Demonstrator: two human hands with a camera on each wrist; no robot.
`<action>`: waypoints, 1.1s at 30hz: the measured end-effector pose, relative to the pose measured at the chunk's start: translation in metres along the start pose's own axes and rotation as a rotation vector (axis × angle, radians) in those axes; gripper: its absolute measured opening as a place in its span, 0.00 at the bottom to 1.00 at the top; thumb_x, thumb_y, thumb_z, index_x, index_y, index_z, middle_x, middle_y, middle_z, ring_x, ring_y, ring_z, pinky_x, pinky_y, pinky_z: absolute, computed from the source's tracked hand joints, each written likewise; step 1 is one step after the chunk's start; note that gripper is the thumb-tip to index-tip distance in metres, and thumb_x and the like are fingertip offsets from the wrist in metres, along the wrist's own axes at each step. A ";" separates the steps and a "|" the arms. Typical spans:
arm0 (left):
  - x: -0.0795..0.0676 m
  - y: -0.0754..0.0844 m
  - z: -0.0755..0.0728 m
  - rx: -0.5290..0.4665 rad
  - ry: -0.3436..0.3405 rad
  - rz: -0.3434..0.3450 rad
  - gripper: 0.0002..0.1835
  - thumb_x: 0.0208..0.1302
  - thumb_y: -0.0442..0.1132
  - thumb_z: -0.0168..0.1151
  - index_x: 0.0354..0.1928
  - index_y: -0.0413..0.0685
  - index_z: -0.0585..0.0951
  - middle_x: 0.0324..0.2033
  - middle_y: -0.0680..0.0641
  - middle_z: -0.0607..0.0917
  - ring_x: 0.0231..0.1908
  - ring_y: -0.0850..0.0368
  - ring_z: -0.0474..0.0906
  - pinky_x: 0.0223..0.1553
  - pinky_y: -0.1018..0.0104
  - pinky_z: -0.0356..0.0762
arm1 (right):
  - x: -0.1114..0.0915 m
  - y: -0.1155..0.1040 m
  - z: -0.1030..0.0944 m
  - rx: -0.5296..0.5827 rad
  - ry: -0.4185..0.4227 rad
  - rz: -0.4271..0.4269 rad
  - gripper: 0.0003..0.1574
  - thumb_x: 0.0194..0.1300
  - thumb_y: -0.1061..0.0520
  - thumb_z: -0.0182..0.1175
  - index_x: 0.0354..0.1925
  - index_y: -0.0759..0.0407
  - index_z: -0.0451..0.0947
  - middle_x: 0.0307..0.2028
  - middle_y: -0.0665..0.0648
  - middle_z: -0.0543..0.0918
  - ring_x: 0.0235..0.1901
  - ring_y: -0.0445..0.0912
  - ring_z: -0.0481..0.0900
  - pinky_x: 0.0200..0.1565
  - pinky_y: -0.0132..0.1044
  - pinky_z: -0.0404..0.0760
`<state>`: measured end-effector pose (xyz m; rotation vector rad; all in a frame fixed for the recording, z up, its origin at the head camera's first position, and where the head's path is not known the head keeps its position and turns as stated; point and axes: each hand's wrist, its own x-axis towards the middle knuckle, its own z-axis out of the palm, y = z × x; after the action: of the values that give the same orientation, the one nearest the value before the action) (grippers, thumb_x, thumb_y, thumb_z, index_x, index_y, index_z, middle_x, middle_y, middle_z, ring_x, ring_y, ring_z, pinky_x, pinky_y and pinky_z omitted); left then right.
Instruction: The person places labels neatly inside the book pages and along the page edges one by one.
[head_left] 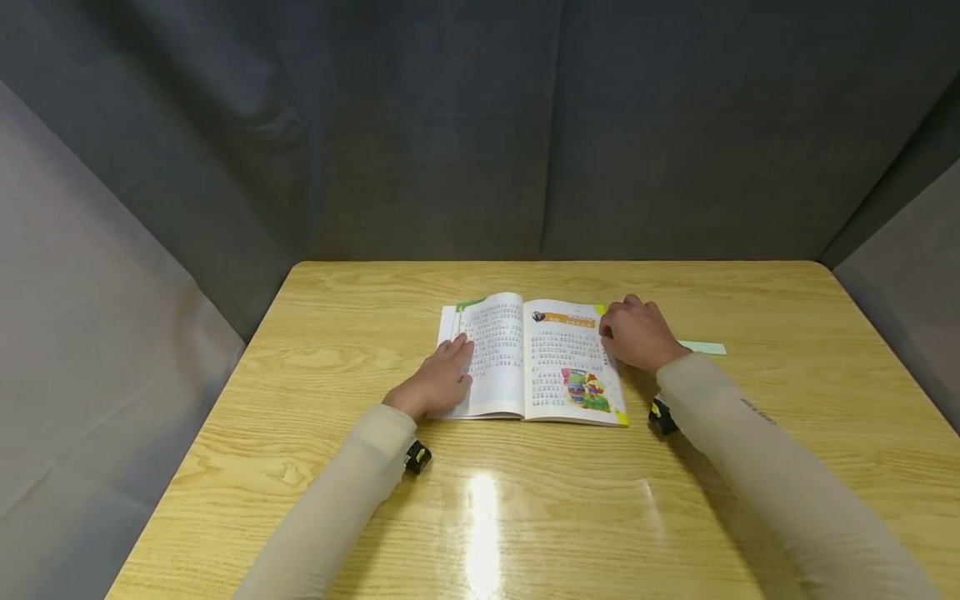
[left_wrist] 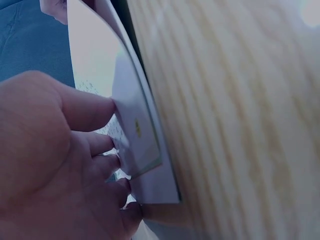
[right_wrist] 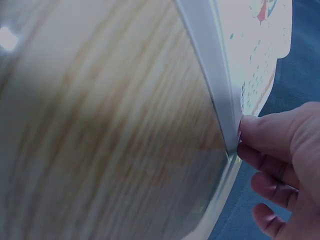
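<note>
An open book (head_left: pixel 551 358) lies on the table, printed text on both pages and a colourful cartoon at the lower right. My left hand (head_left: pixel 438 379) rests on its left page, fingers extended over the text. In the left wrist view, that hand's fingers (left_wrist: pixel 92 110) touch the page (left_wrist: pixel 132 115) near its edge. At the book's right edge, my right hand (head_left: pixel 641 333) pinches the right page between thumb and index finger. The right wrist view has the thumb (right_wrist: pixel 260 129) on the page's edge, the other fingers curled below.
A pale green strip (head_left: pixel 703 347) lies just right of my right hand, partly hidden by the wrist. The wooden table (head_left: pixel 337 492) has a bright glare patch in front of the book. Dark grey curtain (head_left: pixel 435 133) hangs behind the table's far edge.
</note>
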<state>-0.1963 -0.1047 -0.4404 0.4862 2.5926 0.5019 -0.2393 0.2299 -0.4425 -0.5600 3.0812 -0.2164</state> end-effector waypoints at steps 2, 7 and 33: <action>-0.001 0.000 0.000 -0.004 -0.004 -0.003 0.34 0.78 0.45 0.38 0.79 0.44 0.44 0.80 0.44 0.39 0.80 0.43 0.34 0.80 0.48 0.39 | 0.000 0.000 0.001 -0.012 0.003 -0.022 0.07 0.65 0.60 0.62 0.37 0.57 0.87 0.40 0.59 0.85 0.42 0.56 0.73 0.47 0.59 0.74; -0.001 0.001 0.001 0.007 -0.006 -0.005 0.34 0.78 0.45 0.38 0.79 0.44 0.44 0.80 0.44 0.39 0.80 0.43 0.34 0.80 0.47 0.39 | -0.002 0.000 0.002 -0.028 0.035 -0.075 0.08 0.66 0.60 0.62 0.41 0.59 0.86 0.41 0.61 0.85 0.40 0.56 0.76 0.40 0.54 0.78; 0.000 -0.009 -0.003 -0.027 0.019 0.023 0.35 0.78 0.46 0.42 0.79 0.46 0.44 0.80 0.47 0.39 0.80 0.46 0.36 0.81 0.51 0.40 | -0.005 0.003 -0.008 0.163 -0.015 0.061 0.17 0.69 0.56 0.58 0.51 0.66 0.78 0.47 0.65 0.81 0.47 0.59 0.75 0.46 0.54 0.76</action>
<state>-0.1999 -0.1132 -0.4419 0.5045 2.5972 0.5513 -0.2353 0.2352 -0.4354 -0.4580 3.0226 -0.4557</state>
